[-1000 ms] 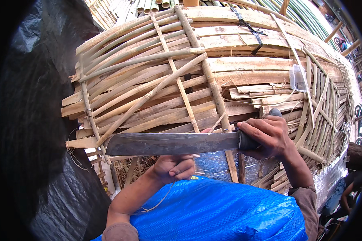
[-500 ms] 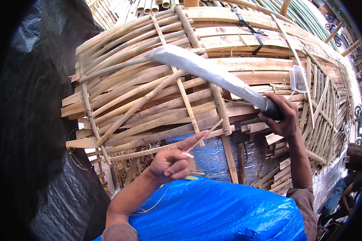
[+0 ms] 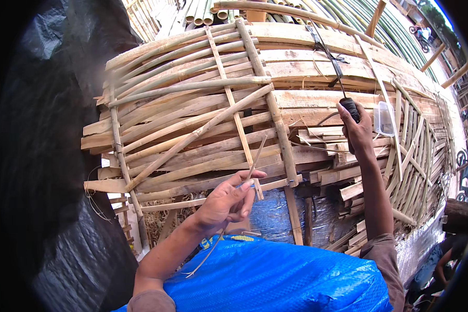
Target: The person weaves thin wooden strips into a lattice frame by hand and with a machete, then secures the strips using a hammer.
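While half-curled, left hand (image 3: 224,204) round thin strip (image 3: 257,157) (right hand (image 3: 361,131) tight on machete (image 3: 350,108)).

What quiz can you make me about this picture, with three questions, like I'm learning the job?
1. Which hand holds the big knife?
2. True or false: the left hand is empty.
3. What colour is the sheet at the bottom middle of the picture? A) red B) blue C) yellow

Key:
1. The right hand.
2. False: the left hand holds a thin strip.
3. B.
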Available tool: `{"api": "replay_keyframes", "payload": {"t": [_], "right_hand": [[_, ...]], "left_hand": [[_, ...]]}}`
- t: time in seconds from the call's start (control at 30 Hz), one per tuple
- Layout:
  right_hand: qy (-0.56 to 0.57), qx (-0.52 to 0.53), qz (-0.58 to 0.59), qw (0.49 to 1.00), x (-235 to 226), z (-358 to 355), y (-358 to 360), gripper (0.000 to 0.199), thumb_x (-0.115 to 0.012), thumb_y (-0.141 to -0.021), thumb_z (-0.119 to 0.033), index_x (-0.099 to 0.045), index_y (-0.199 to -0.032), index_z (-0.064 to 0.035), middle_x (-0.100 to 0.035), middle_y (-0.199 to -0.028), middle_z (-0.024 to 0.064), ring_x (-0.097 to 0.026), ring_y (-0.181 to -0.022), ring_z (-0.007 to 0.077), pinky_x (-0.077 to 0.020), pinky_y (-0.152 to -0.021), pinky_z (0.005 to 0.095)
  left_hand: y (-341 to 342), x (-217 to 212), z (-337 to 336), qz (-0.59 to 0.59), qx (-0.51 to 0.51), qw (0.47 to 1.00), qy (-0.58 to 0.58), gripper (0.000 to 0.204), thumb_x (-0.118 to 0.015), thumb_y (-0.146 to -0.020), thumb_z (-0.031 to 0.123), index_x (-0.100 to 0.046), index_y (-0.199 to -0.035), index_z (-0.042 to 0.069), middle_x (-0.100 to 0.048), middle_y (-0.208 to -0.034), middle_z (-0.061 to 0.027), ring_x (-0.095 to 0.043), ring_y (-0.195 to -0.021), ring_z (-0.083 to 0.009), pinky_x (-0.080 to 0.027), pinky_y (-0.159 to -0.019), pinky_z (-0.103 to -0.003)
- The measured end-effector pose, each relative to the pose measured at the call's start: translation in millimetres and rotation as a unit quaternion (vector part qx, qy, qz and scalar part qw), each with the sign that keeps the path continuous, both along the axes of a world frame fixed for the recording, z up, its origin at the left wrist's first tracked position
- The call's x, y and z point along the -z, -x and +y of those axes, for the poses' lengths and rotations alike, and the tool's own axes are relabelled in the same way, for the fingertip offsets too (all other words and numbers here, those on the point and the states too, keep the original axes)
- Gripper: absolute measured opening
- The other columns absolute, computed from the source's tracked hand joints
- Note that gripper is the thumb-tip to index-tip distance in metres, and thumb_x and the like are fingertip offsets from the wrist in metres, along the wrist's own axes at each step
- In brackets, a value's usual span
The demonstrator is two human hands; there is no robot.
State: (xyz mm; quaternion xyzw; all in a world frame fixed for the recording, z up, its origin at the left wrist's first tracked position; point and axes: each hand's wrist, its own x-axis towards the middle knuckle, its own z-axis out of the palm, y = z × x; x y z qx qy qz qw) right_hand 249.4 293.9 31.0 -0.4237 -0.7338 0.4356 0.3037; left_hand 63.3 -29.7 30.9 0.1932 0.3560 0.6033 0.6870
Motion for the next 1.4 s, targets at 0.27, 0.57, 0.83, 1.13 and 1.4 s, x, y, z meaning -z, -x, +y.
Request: {"api": "replay_keyframes", "payload": {"t": [0.27, 0.57, 0.83, 1.13, 1.4], "right_hand": [[-0.24, 0.044, -0.152, 0.958, 13, 4, 24, 0.061, -0.08, -0.081, -0.045, -0.061, -0.124, -0.0067, -0.071, -0.091, 0.0148, -0.071, -0.078, 0.0277, -0.0539, -0.071, 0.0407], [-0.397, 0.032, -0.238, 0.886, 21, 15, 42, 0.061, -0.078, -0.081, -0.042, -0.06, -0.127, -0.0053, -0.067, -0.114, 0.0176, -0.062, -0.103, 0.0342, -0.0426, -0.097, 0.0464], [0.14, -0.304, 0.171, 0.927, -14, -129, 71, 0.042, -0.075, -0.091, -0.017, -0.063, -0.127, 0.0001, -0.07, -0.096, 0.0055, -0.063, -0.082, 0.0088, -0.052, -0.075, 0.0235], [-0.179, -0.203, 0.217, 0.938, -20, -149, 73, 0.021, -0.076, -0.081, 0.005, -0.075, -0.101, -0.0021, -0.073, -0.09, 0.0095, -0.07, -0.083, 0.0148, -0.0534, -0.072, 0.0251], [0.147, -0.083, 0.326, 0.93, -8, -123, 55, 0.019, -0.073, -0.092, -0.014, -0.074, -0.103, 0.0007, -0.073, -0.086, 0.0066, -0.062, -0.072, 0.007, -0.0464, -0.065, 0.0206]], "left_hand": [[15, 14, 2, 0.2, -0.114, 0.972, 0.044, 0.032, -0.041, -0.109, 0.031, -0.059, -0.12, 0.007, -0.054, -0.067, -0.0011, -0.036, -0.051, -0.0023, -0.026, -0.046, -0.018], [43, -5, 14, 0.529, -0.132, 0.837, 0.042, 0.033, -0.047, -0.107, 0.031, -0.063, -0.117, 0.004, -0.059, -0.063, -0.0001, -0.051, -0.058, -0.0051, -0.038, -0.055, -0.021], [21, -13, 16, 0.467, -0.103, 0.878, 0.03, 0.031, -0.047, -0.107, 0.029, -0.063, -0.109, 0.002, -0.06, -0.064, -0.0016, -0.053, -0.06, -0.0057, -0.041, -0.057, -0.022], [11, -14, 12, 0.469, -0.097, 0.878, 0.017, 0.029, -0.051, -0.105, 0.026, -0.065, -0.11, 0.001, -0.064, -0.064, -0.0062, -0.06, -0.061, -0.0113, -0.047, -0.06, -0.029], [32, -10, 0, 0.576, -0.098, 0.811, 0.012, 0.027, -0.058, -0.102, 0.024, -0.068, -0.101, -0.001, -0.065, -0.066, -0.0058, -0.06, -0.062, -0.0097, -0.048, -0.059, -0.027]]}}
